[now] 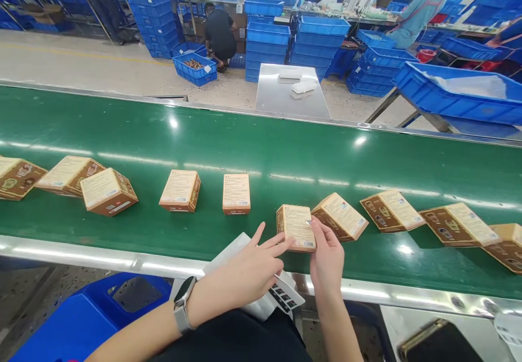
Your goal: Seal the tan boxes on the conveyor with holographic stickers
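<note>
A cream and brown printed box (298, 226) stands on the green conveyor belt in front of me. My right hand (327, 250) is at the box's right side, thumb and forefinger pinching a small shiny sticker (309, 222) against its top face. My left hand (248, 269), with a watch on the wrist, reaches from the left. Its outer fingers are spread, and one fingertip touches the box's near left part. Beneath this hand is a white sheet with dark sticker squares (284, 295), gripped at the curled forefinger; the thumb is hidden.
Similar boxes (236, 193) lie along the belt (122, 123) on both sides; one box (340, 217) is close against my right hand. A dark phone-like object (440, 343) lies at lower right. Blue crates (267, 38) and several people are beyond the belt.
</note>
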`<state>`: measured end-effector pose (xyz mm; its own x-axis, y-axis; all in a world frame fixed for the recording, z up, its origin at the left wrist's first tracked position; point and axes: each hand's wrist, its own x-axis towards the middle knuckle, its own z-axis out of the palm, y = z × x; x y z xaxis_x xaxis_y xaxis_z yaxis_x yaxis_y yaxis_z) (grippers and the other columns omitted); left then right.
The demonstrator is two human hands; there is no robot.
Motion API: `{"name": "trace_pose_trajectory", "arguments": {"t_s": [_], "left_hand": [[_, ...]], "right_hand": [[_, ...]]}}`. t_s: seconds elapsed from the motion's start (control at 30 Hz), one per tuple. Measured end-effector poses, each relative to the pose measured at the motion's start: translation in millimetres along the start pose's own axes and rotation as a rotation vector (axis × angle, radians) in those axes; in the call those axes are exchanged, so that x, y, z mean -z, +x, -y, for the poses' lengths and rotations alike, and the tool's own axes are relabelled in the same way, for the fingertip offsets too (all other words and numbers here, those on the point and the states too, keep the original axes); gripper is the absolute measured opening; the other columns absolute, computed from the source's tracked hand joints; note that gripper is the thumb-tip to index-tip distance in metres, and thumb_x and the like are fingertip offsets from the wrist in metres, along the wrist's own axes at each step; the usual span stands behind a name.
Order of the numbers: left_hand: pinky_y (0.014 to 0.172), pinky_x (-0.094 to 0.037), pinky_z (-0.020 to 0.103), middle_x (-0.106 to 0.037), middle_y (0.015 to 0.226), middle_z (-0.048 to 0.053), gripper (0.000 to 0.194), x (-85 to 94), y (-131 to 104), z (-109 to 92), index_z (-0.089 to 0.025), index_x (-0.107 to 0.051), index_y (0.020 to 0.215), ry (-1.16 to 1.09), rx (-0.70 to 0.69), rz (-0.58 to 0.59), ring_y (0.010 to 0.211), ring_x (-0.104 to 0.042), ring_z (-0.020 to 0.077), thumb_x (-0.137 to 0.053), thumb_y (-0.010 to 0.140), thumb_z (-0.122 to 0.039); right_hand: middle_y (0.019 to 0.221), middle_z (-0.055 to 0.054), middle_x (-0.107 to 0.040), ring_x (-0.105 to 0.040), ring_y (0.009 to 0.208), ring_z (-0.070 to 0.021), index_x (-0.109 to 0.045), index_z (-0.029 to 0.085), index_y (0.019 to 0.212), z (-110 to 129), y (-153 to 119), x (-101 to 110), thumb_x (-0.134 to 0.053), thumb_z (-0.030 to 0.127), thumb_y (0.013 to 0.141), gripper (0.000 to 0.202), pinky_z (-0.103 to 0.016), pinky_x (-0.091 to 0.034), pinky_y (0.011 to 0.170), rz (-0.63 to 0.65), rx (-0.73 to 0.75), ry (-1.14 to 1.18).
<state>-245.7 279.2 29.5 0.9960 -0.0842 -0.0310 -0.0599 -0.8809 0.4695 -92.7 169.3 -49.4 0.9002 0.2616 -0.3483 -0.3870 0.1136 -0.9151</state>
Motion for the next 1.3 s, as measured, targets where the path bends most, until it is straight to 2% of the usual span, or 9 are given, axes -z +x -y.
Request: {"name": "trace_pose_trajectory", "arguments": {"t_s": [0.33,0.53,0.67,0.73,0.8,0.93,1.0,1.13,1.3], "left_hand": [[0.125,-0.010,0.055,-0.045,0.154,0.009,0.018,-15.9,39.1,-8.7,-0.018,-0.062,0.073,0.026,-0.024,0.030,0.140,-0.044,0.0254,-0.057,0.089,-0.012],[0.121,-0.020,0.054,-0.054,0.145,0.011,0.012,-14.4,43.2,-11.5,-0.018,-0.067,0.082,0.027,-0.046,0.005,0.132,-0.052,0.0271,-0.060,0.091,-0.017],[0.096,-0.046,0.034,-0.076,0.101,0.002,0.017,-2.1,30.6,-3.7,-0.024,-0.071,0.091,-0.097,0.124,-0.018,0.095,-0.070,0.0192,-0.055,0.098,-0.026],[0.077,-0.046,0.025,-0.076,0.091,-0.001,0.019,9.5,20.1,1.6,-0.026,-0.070,0.099,-0.169,0.252,-0.059,0.083,-0.070,0.0160,-0.052,0.100,-0.030],[0.067,-0.042,0.023,-0.075,0.087,-0.003,0.018,22.0,9.5,5.3,-0.026,-0.069,0.101,-0.230,0.391,-0.104,0.077,-0.068,0.0152,-0.053,0.099,-0.034],[0.059,-0.036,0.022,-0.070,0.074,-0.003,0.018,42.0,-5.7,4.5,-0.021,-0.067,0.091,-0.388,0.578,-0.145,0.067,-0.061,0.0141,-0.058,0.094,-0.037],[0.056,-0.035,0.022,-0.067,0.071,-0.003,0.017,48.7,-10.3,1.3,-0.020,-0.067,0.087,-0.465,0.603,-0.142,0.063,-0.057,0.0129,-0.060,0.091,-0.034],[0.058,-0.034,0.021,-0.066,0.070,-0.005,0.017,56.0,-16.5,-3.5,-0.021,-0.070,0.083,-0.496,0.577,-0.126,0.063,-0.054,0.0112,-0.058,0.091,-0.030],[0.061,-0.034,0.022,-0.069,0.074,-0.004,0.021,55.2,-18.1,-2.7,-0.022,-0.071,0.083,-0.416,0.594,-0.165,0.066,-0.057,0.0119,-0.054,0.094,-0.029]], "right_hand": [[0.112,-0.011,-0.069,-0.065,0.099,-0.0257,-0.065,0.017,0.090,2.4,20.5,20.1,-0.070,0.049,0.080,0.034,-0.040,-0.051,0.088,-0.114,0.292,-0.350],[0.094,-0.007,-0.069,-0.064,0.077,-0.0232,-0.050,0.019,0.115,24.4,35.7,27.9,-0.071,0.051,0.077,0.054,-0.037,-0.049,0.073,-0.163,0.328,-0.625],[0.084,-0.008,-0.070,-0.064,0.074,-0.0266,-0.056,0.017,0.112,36.9,46.0,31.5,-0.056,0.050,0.087,0.042,-0.043,-0.048,0.075,-0.158,0.384,-0.814],[0.094,-0.013,-0.071,-0.065,0.085,-0.0303,-0.059,0.015,0.112,44.1,40.1,29.6,-0.047,0.046,0.092,0.038,-0.048,-0.046,0.083,-0.155,0.516,-0.895],[0.107,-0.014,-0.070,-0.064,0.099,-0.0310,-0.061,0.017,0.113,53.1,25.5,23.9,-0.045,0.043,0.096,0.035,-0.049,-0.045,0.090,-0.037,0.686,-0.895],[0.116,-0.007,-0.069,-0.063,0.110,-0.0245,-0.062,0.027,0.117,71.4,-11.2,3.8,-0.057,0.035,0.096,0.023,-0.040,-0.048,0.093,0.706,0.924,-0.842],[0.105,-0.004,-0.072,-0.065,0.099,-0.0218,-0.064,0.026,0.111,77.5,-22.2,-6.9,-0.060,0.028,0.096,0.016,-0.040,-0.048,0.092,0.927,1.013,-0.834],[0.080,0.001,-0.068,-0.060,0.073,-0.0165,-0.061,0.024,0.091,83.1,-24.5,-20.3,-0.052,0.019,0.099,0.013,-0.037,-0.047,0.083,1.078,1.012,-0.869],[0.086,0.000,-0.070,-0.063,0.080,-0.0167,-0.059,0.023,0.095,77.0,-22.4,-23.5,-0.050,0.017,0.100,0.012,-0.041,-0.044,0.093,1.032,1.126,-0.924]]}}
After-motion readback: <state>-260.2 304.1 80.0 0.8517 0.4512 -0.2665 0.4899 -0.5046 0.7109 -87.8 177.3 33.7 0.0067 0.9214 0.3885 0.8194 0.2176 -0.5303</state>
